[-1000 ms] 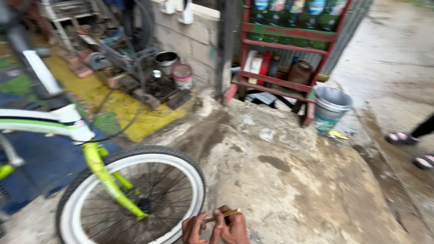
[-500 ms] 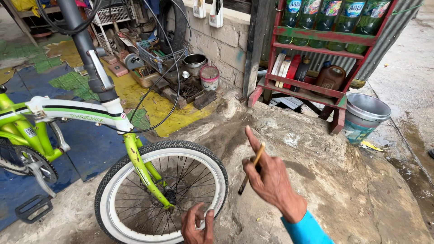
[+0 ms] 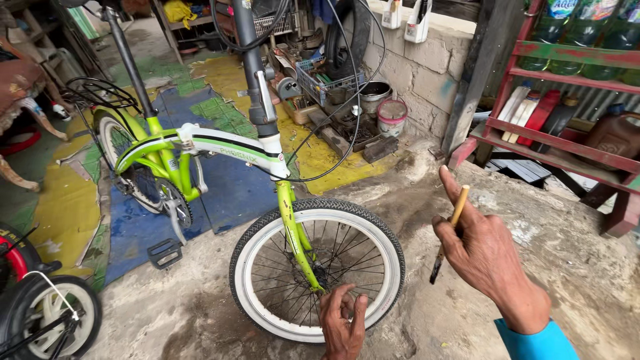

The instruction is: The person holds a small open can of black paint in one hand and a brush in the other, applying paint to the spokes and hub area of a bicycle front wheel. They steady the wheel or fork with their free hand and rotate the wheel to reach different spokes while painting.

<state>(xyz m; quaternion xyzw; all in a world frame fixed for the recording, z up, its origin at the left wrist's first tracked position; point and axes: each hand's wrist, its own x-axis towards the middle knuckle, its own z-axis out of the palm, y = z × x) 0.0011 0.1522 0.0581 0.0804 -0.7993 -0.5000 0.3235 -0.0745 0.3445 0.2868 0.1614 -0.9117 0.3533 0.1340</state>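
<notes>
A rough, stained grey concrete floor (image 3: 533,280) fills the near and right part of the scene, rising as an uneven slab; further left it gives way to worn yellow and blue painted patches (image 3: 227,193). At the far side stands a grey block wall (image 3: 427,67), with a red metal shelf rack (image 3: 567,133) of green bottles and a brown jug to the right of it. At the foot of the wall lies a clutter of tools, a small blue basket and two round buckets (image 3: 387,110).

A lime-green and white folding bicycle (image 3: 200,150) stands left of centre, its black handlebar stem and cables rising out of view. Its front wheel with a white rim and black tyre (image 3: 317,267) rests on the concrete, near the middle. At the near left edge is part of a smaller black and red bike with a white wheel (image 3: 40,317).

The left hand (image 3: 343,320) is at the near rim of the front wheel, fingers curled against the rim and spokes. The right hand (image 3: 487,257), with a turquoise cuff, is raised to the right of the wheel, well clear of it, fingers closed on a thin yellow-handled tool with a dark tip (image 3: 448,233).
</notes>
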